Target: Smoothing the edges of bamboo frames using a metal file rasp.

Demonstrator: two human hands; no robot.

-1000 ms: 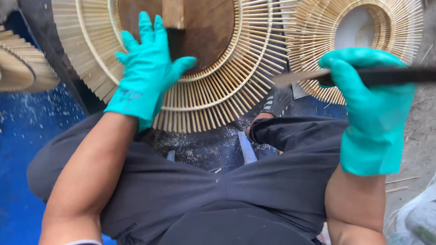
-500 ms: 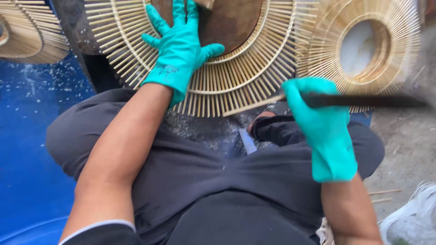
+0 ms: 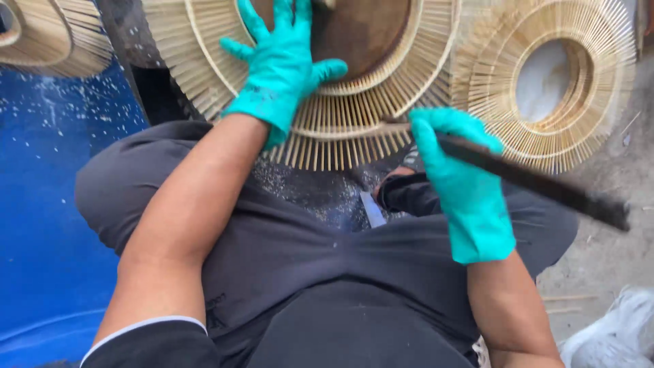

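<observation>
My left hand point(image 3: 281, 67), in a teal glove, lies flat with spread fingers on a round bamboo-slat frame point(image 3: 354, 119) that has a dark wooden disc point(image 3: 361, 27) at its middle. My right hand point(image 3: 458, 178), also gloved in teal, grips the dark handle of a long knife point(image 3: 545, 185). The blade end reaches left to the lower rim of the slat frame, where the slat tips stick out. The frame rests in front of my knees, which are in dark trousers.
A second round slat frame point(image 3: 545, 82) with an open centre lies to the right on grey ground. Part of a third frame point(image 3: 54, 34) shows at top left. Blue sheeting point(image 3: 41, 204) flecked with shavings covers the left. A white shoe point(image 3: 613, 334) sits at bottom right.
My right hand has come down and left with the knife, from above the right frame to the lower rim of the middle frame. The left hand stays flat on the frame.
</observation>
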